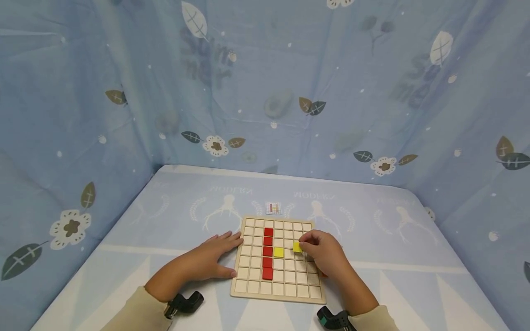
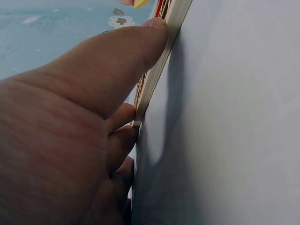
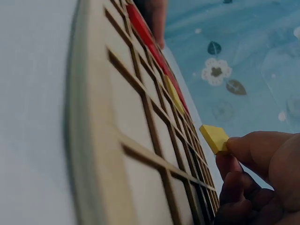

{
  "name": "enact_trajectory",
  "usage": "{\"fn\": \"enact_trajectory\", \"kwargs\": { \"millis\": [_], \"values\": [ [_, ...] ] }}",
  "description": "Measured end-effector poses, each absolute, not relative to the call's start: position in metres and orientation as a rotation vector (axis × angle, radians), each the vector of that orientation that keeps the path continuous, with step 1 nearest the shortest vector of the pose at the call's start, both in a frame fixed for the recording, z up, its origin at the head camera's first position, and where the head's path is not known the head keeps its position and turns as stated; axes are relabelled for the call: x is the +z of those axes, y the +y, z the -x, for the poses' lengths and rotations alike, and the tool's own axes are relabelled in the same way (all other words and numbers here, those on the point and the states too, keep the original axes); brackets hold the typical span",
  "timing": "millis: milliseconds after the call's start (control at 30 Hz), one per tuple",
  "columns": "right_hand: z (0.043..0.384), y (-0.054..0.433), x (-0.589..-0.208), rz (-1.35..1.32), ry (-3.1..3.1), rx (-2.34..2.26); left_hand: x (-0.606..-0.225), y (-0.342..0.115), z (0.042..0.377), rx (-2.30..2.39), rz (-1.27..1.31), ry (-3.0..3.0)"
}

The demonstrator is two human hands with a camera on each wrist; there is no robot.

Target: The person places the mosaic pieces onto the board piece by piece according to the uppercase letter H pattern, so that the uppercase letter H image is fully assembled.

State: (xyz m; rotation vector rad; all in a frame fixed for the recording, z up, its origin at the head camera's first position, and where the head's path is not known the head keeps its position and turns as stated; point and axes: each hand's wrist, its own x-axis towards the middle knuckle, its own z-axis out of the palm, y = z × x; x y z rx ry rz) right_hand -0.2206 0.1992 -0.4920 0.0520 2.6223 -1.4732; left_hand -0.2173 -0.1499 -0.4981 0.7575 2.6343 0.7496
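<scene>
A square wooden grid board (image 1: 277,299) lies on the table, with a column of several red square tiles (image 1: 267,251) set in its cells. One yellow tile (image 1: 279,252) sits in the cell right of the middle red one. My right hand (image 1: 327,255) pinches another yellow tile (image 1: 296,247) between thumb and fingertips over the right half of the board; in the right wrist view this held tile (image 3: 215,139) is tilted and raised above the grid. With fingers spread, my left hand (image 1: 207,259) rests at the board's left edge, its thumb touching the side (image 2: 161,68).
Behind the board lies a small printed card (image 1: 273,208) with a coloured grid pattern. An orange-red piece (image 1: 324,275) shows partly beside the board's right edge, mostly hidden by my right hand. Patterned blue cloth (image 1: 265,92) hangs around the table.
</scene>
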Motion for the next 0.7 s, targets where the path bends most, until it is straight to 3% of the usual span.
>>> {"fn": "enact_trajectory", "kwargs": {
  "millis": [700],
  "values": [
    [0.215,0.18,-0.498,0.118,2.799,-1.229,-0.499,-0.152,0.218,0.736,-0.734,2.628]
  ]
}}
